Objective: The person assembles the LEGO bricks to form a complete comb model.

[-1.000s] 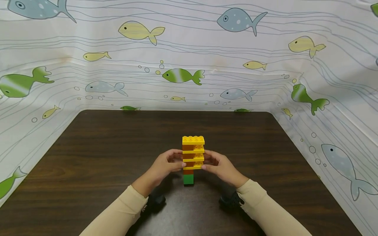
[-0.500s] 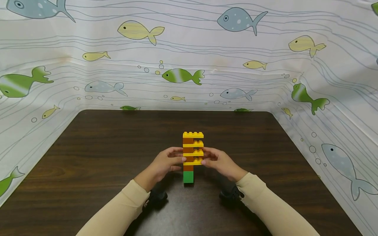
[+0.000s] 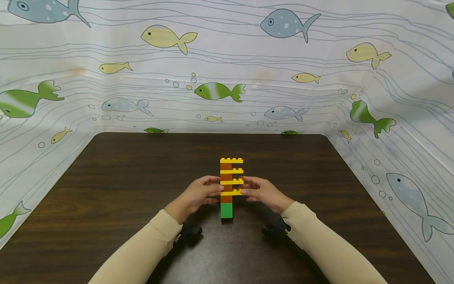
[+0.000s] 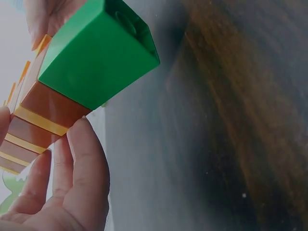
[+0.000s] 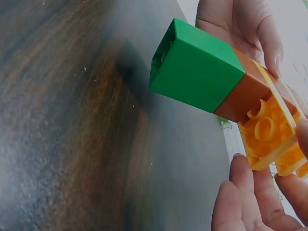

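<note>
Both hands hold a tower of toy building bricks (image 3: 226,188) between them in the head view. It has a green block (image 4: 96,57) at the bottom, then orange-brown bricks (image 5: 245,98) alternating with yellow plates (image 3: 237,182) that jut out to the right. The green block's hollow underside shows in both wrist views, lifted off the table. My left hand (image 3: 198,193) grips the tower's left side, thumb in front and fingers behind. My right hand (image 3: 264,192) pinches the jutting ends of the lower yellow plates.
A dark wood-grain table (image 3: 124,189) lies under the hands. A white fish-print cloth (image 3: 227,59) stands along its back and sides. Black wrist devices (image 3: 191,232) sit beneath both cream sleeves (image 3: 142,248).
The tower has risen slightly and tipped, so the studded tops of the yellow plates now show almost edge-on. Both hands moved up with it and kept their hold.
</note>
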Demonstrator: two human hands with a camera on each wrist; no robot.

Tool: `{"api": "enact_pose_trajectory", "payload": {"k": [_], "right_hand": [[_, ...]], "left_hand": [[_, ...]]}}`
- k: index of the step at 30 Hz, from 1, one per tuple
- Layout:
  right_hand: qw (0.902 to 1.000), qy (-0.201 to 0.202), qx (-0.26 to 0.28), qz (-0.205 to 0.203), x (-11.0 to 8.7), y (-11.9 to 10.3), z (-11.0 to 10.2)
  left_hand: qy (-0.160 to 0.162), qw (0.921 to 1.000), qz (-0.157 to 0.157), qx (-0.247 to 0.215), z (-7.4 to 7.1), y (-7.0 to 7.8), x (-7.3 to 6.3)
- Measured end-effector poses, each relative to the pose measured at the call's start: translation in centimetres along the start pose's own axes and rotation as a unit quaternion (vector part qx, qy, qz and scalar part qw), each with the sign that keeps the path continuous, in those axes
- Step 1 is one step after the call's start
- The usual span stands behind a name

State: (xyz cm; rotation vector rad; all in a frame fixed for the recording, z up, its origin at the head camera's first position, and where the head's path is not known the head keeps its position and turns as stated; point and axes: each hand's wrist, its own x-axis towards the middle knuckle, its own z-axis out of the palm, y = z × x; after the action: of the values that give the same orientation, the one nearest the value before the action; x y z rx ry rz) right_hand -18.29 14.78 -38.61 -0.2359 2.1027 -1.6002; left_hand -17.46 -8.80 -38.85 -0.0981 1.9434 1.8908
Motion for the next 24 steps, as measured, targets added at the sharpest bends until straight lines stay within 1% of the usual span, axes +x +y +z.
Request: {"api": "enact_pose_trajectory", "payload": {"k": [4,8,14,21,24], "right_hand": [[0.9999,-0.006,0.008,0.0,0.3,0.3,-0.1],[0.9997,-0.013,0.021,0.001,0.6,0.7,-0.3],[0.9994,-0.016,0.029,0.007,1.1,0.9,-0.4],[0.9994,-0.016,0.027,0.017,1.8,1.0,-0.4],[0.9996,-0.017,0.016,0.012,2.0,1.1,-0.5]], "left_hand": [[-0.003,1.0,-0.008,0.003,-0.1,0.1,0.3],[-0.017,0.9998,-0.008,0.009,-0.3,0.1,0.6],[-0.025,0.9995,-0.015,0.011,-0.5,0.2,1.1],[-0.024,0.9993,-0.025,0.015,-0.5,0.3,1.7],[-0.021,0.9991,-0.032,0.02,-0.5,0.3,2.0]]}}
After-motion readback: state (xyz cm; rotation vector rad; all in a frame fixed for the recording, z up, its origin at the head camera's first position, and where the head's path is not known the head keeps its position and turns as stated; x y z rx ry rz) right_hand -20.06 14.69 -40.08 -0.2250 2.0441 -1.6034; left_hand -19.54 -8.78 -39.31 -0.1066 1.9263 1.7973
